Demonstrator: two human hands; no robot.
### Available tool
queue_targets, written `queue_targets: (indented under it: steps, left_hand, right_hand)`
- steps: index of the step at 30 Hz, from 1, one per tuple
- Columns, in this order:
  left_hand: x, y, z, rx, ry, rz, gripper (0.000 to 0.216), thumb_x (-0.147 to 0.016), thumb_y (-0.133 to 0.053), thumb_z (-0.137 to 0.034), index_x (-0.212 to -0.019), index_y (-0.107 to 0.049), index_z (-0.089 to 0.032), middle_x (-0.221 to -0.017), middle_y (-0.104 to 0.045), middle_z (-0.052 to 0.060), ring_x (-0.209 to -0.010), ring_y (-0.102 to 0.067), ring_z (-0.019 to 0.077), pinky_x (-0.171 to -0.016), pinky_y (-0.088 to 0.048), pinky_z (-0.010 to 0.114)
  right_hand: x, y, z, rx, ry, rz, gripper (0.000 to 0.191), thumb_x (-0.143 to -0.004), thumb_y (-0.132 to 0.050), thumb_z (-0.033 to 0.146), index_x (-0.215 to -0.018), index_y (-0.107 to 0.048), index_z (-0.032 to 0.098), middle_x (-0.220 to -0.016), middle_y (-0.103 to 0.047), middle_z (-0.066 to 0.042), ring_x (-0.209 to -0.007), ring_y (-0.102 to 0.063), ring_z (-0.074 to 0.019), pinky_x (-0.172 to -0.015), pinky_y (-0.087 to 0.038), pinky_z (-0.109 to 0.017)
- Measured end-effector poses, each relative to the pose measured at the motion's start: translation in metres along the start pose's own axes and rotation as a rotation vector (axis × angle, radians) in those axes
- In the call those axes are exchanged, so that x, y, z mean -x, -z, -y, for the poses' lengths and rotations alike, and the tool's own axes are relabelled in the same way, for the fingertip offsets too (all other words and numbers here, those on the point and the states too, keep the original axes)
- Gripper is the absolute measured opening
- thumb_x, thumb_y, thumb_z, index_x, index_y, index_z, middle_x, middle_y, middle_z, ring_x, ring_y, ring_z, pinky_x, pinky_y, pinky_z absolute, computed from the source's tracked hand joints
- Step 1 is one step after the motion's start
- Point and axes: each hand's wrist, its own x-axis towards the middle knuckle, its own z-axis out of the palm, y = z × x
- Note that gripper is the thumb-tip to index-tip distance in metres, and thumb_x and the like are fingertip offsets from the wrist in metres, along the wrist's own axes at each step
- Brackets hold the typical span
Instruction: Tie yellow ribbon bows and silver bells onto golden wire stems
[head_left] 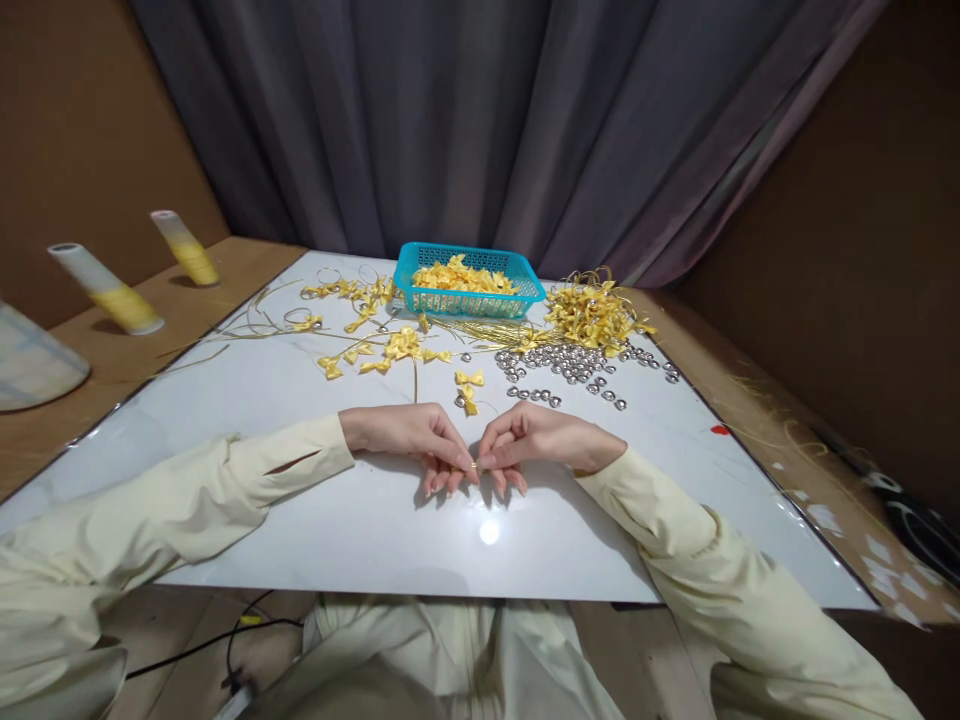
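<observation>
Over the front half of the white table, my left hand (416, 432) and my right hand (538, 437) meet with their fingertips almost touching. Each one pinches between thumb and index finger a thin gold cord (474, 466), of which only a short piece shows; the rest is hidden by the fingers. Just beyond my hands lie two yellow ribbon bows (470, 380) and a small silver heart-shaped piece (460, 401). A single gold strand (415, 382) lies straight behind my left hand.
A blue basket (401, 272) of yellow bows stands at the back. Right of it lie a heap of corded bows (596, 312) and many silver pieces (570, 362). Loose bows (403, 344) spread left. Thread cones (120, 300) stand on the left board; a red scrap (719, 430) lies right.
</observation>
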Motion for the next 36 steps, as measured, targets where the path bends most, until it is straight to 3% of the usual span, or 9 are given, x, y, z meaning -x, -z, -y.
queue_targets:
  steps: [9, 17, 26, 29, 33, 36]
  left_hand:
    - [0.000, 0.000, 0.001, -0.024, 0.004, -0.006, 0.022, -0.077, -0.068, -0.032, -0.083, -0.075, -0.011, -0.067, -0.069, 0.005, -0.051, -0.059, 0.0084, -0.051, -0.049, 0.017]
    - [-0.001, -0.002, -0.001, -0.031, 0.037, 0.028, 0.024, -0.075, -0.070, -0.034, -0.082, -0.074, -0.011, -0.065, -0.069, 0.005, -0.050, -0.059, 0.0083, -0.052, -0.049, 0.017]
    - [-0.002, -0.005, -0.004, -0.134, 0.057, 0.088, 0.027, -0.077, -0.066, -0.038, -0.085, -0.072, -0.012, -0.066, -0.069, 0.004, -0.051, -0.061, 0.0101, -0.053, -0.049, 0.020]
    - [0.002, -0.008, -0.010, -0.215, 0.075, 0.101, 0.027, -0.080, -0.062, -0.037, -0.087, -0.071, -0.013, -0.069, -0.069, 0.005, -0.053, -0.062, 0.0105, -0.046, -0.042, 0.018]
    - [0.013, -0.011, -0.023, -0.337, 0.081, 0.022, 0.022, -0.084, -0.057, -0.031, -0.091, -0.069, -0.015, -0.085, -0.071, 0.006, -0.058, -0.063, 0.0082, -0.038, -0.024, 0.015]
    - [0.018, -0.011, -0.030, -0.384, 0.057, -0.039, 0.021, -0.083, -0.057, -0.031, -0.089, -0.070, -0.015, -0.087, -0.071, 0.006, -0.064, -0.063, 0.0086, -0.045, -0.032, 0.014]
  right_hand:
    - [0.009, -0.001, 0.009, 0.218, -0.100, 0.011, 0.025, -0.076, -0.064, 0.031, -0.088, -0.067, 0.010, -0.066, -0.067, -0.003, -0.048, -0.055, -0.0052, -0.037, -0.036, -0.012]
    - [0.008, -0.010, 0.007, 0.358, -0.073, 0.002, 0.015, -0.079, -0.053, 0.021, -0.084, -0.064, 0.011, -0.061, -0.062, 0.000, -0.048, -0.051, -0.0055, -0.046, -0.042, -0.015]
    - [0.005, -0.012, 0.001, 0.389, -0.041, 0.070, 0.019, -0.083, -0.051, 0.025, -0.084, -0.063, 0.010, -0.056, -0.057, 0.001, -0.047, -0.047, -0.0053, -0.048, -0.042, -0.017]
    - [0.005, -0.012, 0.003, 0.337, -0.066, 0.081, 0.021, -0.083, -0.052, 0.027, -0.085, -0.064, 0.010, -0.057, -0.058, 0.001, -0.047, -0.049, -0.0052, -0.049, -0.043, -0.017]
    - [0.006, -0.011, 0.008, 0.241, -0.084, 0.071, 0.021, -0.082, -0.055, 0.029, -0.083, -0.064, 0.010, -0.058, -0.060, 0.001, -0.048, -0.052, -0.0059, -0.051, -0.046, -0.018]
    - [0.008, -0.011, 0.011, 0.222, -0.079, 0.046, 0.023, -0.081, -0.057, 0.032, -0.082, -0.064, 0.010, -0.059, -0.061, 0.000, -0.048, -0.053, -0.0062, -0.050, -0.045, -0.018]
